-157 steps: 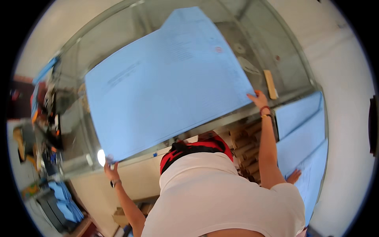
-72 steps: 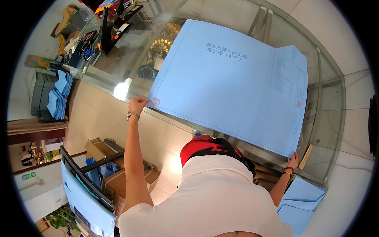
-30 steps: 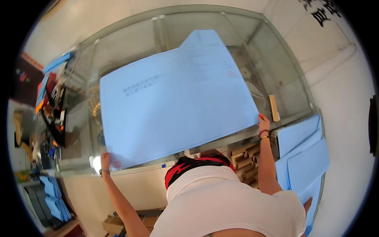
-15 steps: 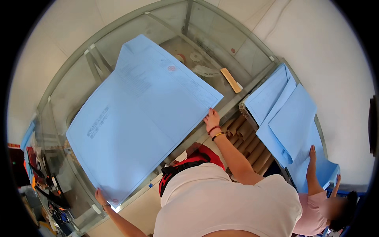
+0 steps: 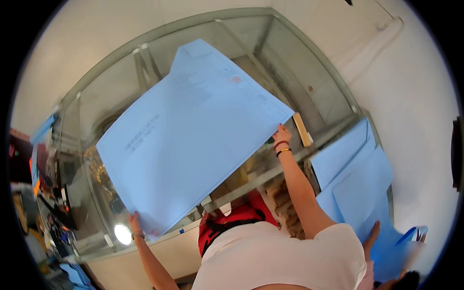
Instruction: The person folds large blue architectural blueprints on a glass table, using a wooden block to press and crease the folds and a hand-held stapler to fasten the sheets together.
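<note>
A large blueprint sheet (image 5: pixel 179 140), pale blue with dark print and a red round stamp, slants over a glass-topped table. Its far end has a folded or bent corner. My left hand (image 5: pixel 135 224) pinches the sheet's near left corner. At the near right edge, close to the other corner, the fingers of my right hand (image 5: pixel 281 134) are closed on the paper. Both arms are stretched forward, and the sheet's right corner reaches a tan flat strip (image 5: pixel 302 129) on the glass.
More blue sheets (image 5: pixel 365 179) are stacked on the right, where a co-worker's hand (image 5: pixel 371 237) presses on them. Brown rolls (image 5: pixel 285 208) sit below that side. Assorted tools (image 5: pixel 58 212) crowd the left, and a bright light spot (image 5: pixel 123 234) shows near my left hand.
Both hands have carried the blueprint sheet away from the table's near edge, its right corner now meeting the tan strip. The view has shifted; the co-worker has moved lower in it.
</note>
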Demonstrator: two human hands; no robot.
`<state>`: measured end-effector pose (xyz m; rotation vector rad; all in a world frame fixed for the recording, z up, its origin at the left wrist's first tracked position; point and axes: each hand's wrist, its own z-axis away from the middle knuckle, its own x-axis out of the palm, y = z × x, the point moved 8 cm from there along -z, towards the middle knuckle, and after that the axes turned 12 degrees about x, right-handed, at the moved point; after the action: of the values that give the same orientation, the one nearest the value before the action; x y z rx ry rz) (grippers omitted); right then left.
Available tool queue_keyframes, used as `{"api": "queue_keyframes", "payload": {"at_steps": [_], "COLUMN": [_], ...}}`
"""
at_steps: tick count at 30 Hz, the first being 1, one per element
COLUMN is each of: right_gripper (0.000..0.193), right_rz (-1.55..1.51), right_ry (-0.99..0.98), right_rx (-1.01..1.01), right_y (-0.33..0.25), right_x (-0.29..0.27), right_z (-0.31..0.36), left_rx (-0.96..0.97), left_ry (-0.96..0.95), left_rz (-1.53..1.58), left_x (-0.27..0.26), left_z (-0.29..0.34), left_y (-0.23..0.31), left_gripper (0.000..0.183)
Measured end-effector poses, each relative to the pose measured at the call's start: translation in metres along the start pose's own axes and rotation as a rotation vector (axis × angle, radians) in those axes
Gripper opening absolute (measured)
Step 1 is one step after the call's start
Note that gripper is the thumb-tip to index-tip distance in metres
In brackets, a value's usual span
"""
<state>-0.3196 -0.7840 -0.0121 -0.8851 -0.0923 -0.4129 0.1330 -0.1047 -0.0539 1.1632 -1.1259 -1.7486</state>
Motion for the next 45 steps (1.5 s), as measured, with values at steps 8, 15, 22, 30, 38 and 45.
{"api": "queue_keyframes", "payload": {"at_steps": [8,15,22,30,38,45], "right_gripper": [0.041,0.032,0.025,0.029,0.029,0.031], "right_rz": [0.059,0.095,0.138,0.282,0.404,0.408], "right_ry": [-0.256,-0.488,-0.505,-0.533,-0.392,-0.338], "right_rx": [0.180,0.531,0.744,0.592,0.539,0.510], "right_y": [0.035,0.199,0.341,0.400,0.394,0.387], "right_x": [0.077,0.038,0.026,0.016,0.019,0.014], "right_z": [0.012,0.206,0.385,0.404,0.419,0.410], "left_rx": [0.007,-0.063,-0.269,-0.189,0.492,0.644], "left_ry": [0.077,0.045,-0.084,-0.105,0.453,0.724], "left_rz": [0.216,0.244,0.582,0.429,-0.201,-0.990], "left_x": [0.060,0.092,0.131,0.130,-0.189,-0.454], "left_z": [0.036,0.039,0.051,0.055,-0.149,-0.256], "left_y": [0.009,0.010,0.013,0.037,0.066,0.140], "left_gripper": [0.024,0.019,0.014,0.012,0.032,0.096]}}
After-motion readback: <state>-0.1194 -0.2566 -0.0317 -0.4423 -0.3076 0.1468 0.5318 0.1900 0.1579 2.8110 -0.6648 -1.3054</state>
